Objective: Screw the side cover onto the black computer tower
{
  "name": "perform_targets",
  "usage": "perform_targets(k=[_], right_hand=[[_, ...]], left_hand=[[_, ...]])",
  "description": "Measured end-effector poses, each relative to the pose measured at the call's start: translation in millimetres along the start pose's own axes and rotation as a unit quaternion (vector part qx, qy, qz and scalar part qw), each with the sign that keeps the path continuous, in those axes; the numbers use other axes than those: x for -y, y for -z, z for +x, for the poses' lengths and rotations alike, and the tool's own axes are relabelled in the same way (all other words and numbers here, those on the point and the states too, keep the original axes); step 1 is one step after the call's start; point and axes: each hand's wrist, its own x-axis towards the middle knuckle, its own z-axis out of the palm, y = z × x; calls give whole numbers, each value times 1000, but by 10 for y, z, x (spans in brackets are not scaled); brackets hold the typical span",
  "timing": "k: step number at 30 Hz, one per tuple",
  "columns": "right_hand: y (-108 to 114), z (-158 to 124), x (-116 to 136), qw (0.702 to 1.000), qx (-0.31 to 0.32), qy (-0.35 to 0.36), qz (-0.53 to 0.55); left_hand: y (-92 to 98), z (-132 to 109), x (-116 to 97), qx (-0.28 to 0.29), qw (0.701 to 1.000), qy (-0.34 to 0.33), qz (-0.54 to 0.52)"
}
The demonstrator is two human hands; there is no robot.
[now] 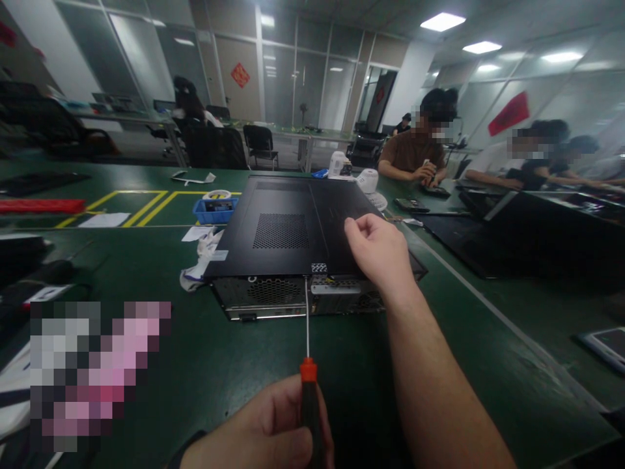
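A black computer case (288, 195) lies flat on the green table, its vented rear panel turned towards me. My left hand (258, 430) is wrapped round the dark handle of a screwdriver (308, 371) with an orange collar. The screwdriver's long shaft reaches up to the rear edge of the case, near the top cover's seam; what its tip meets is too small to tell. Fingers curled in, my right hand (383, 251) rests on the right part of the top cover. Anything inside those fingers is hidden. A patterned sticker (319, 268) sits at the cover's rear edge.
Left of the case are a blue bin (215, 212) and a crumpled white glove (195, 264). White devices (366, 181) stand behind it. Dark panels (469, 241) lie to the right. A co-worker (415, 153) handles a small object across the table, with others farther right.
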Motion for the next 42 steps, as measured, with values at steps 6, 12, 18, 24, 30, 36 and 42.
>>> perform_targets(k=[6, 12, 18, 24, 30, 36, 42], right_hand=[[2, -11, -3, 1000, -2, -3, -2], [-10, 1, -22, 1000, -4, 5, 2], [-21, 7, -29, 1000, -8, 7, -5], [-5, -9, -2, 1000, -6, 1, -5], [-13, 6, -25, 1000, -8, 3, -6], [-2, 2, -6, 1000, -4, -2, -10], [-2, -11, 12, 1000, -2, -3, -12]], left_hand=[[70, 2, 73, -4, 1000, -8, 23], [-3, -9, -27, -8, 1000, 26, -10], [-20, -12, -62, 1, 999, 37, -21], [34, 17, 31, -7, 1000, 0, 23], [-38, -12, -24, -6, 1000, 30, -6], [-51, -34, -47, -2, 998, 36, -45], [-9, 3, -24, 4, 1000, 3, 3]])
